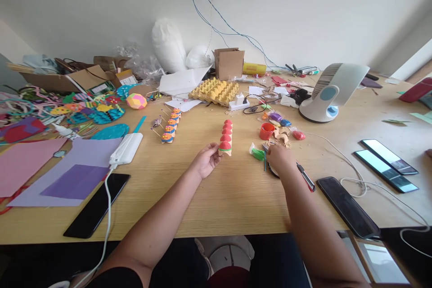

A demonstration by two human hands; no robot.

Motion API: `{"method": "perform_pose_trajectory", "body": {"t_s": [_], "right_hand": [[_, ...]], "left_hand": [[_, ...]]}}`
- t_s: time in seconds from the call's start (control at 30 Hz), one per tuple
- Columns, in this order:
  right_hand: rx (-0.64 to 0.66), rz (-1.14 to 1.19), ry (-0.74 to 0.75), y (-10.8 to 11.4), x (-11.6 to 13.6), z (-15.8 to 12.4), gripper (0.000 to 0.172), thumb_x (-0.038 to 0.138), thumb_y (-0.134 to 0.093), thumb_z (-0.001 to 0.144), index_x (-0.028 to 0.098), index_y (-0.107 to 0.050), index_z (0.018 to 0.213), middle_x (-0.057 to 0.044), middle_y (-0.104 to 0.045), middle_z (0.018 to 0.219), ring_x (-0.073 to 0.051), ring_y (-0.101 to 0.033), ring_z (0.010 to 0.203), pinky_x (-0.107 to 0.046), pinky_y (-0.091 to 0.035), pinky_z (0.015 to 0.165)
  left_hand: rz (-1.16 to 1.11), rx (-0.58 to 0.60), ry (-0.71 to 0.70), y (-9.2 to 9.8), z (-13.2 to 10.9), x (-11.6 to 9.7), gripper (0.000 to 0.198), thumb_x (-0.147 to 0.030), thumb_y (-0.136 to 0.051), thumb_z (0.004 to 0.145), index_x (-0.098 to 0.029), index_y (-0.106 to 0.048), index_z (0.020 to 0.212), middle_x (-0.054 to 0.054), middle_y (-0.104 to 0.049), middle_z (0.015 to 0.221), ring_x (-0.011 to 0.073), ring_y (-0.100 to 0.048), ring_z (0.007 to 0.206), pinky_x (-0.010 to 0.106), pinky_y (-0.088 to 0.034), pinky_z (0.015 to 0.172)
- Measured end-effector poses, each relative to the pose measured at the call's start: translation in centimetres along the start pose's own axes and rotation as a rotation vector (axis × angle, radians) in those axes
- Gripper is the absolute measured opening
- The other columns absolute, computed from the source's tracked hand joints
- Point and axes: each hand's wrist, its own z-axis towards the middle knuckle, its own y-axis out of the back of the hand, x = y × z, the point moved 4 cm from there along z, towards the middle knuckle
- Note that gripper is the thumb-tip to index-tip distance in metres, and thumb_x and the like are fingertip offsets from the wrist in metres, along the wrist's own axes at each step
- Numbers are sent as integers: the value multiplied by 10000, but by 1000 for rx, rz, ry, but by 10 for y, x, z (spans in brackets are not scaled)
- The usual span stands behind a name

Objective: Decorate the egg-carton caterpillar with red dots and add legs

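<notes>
My left hand (pixel 206 160) pinches the near end of a row of red domes (pixel 226 137) on an egg-carton strip, whose nearest dome has a green rim. On the right, my right hand (pixel 280 159) is closed over scissors (pixel 266 147); whether it grips them is hard to make out. Just left of that hand lies a small bag of green clay (pixel 257 153). A red cup (pixel 267 131) stands behind it, beside carton scraps (pixel 282 134). Further left sits a second strip with orange and blue decorated domes (pixel 171 126).
A box cutter (pixel 306 177) and a black phone (pixel 347 207) lie right of my right hand. At the back are yellow egg trays (pixel 215 92) and a white fan (pixel 332 92). A power bank (pixel 126 149), its cable and another phone (pixel 96 205) lie left.
</notes>
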Motion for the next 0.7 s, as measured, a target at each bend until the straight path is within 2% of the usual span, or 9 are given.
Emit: {"method": "perform_pose_trajectory", "body": {"t_s": [0.07, 0.23, 0.57, 0.7], "right_hand": [[60, -52, -5, -6, 3, -1, 298, 103, -515, 876, 137, -747, 1060, -192, -730, 1177, -311, -687, 1082, -344, -483, 826], [78, -68, -23, -8, 12, 3, 362, 95, -480, 902, 72, -722, 1170, -240, -714, 1221, -325, -684, 1148, -347, -504, 868], [92, -26, -99, -12, 16, 11, 399, 184, -482, 941, 71, -691, 1262, -264, -682, 1285, -334, -666, 1205, -380, -515, 913], [101, -28, -103, -15, 18, 16, 388, 163, -507, 929, 75, -697, 1256, -265, -690, 1267, -327, -670, 1205, -378, -516, 916]], "left_hand": [[-3, 1, -1, 0, 0, 0, 191, -155, -754, 842, -180, -570, 889, -19, -644, 671, 95, -667, 569, 131, -492, 468], [-3, 16, -6, 2, 1, 0, 190, -151, -749, 845, -181, -568, 895, -17, -645, 681, 93, -670, 581, 130, -499, 477], [-2, 17, -15, 1, 1, -1, 222, -150, -768, 822, -181, -560, 893, -38, -614, 657, 84, -654, 563, 127, -486, 473], [-6, 7, -10, 1, 2, -1, 218, -141, -761, 826, -183, -560, 895, -40, -611, 657, 83, -656, 563, 131, -495, 483]]}}
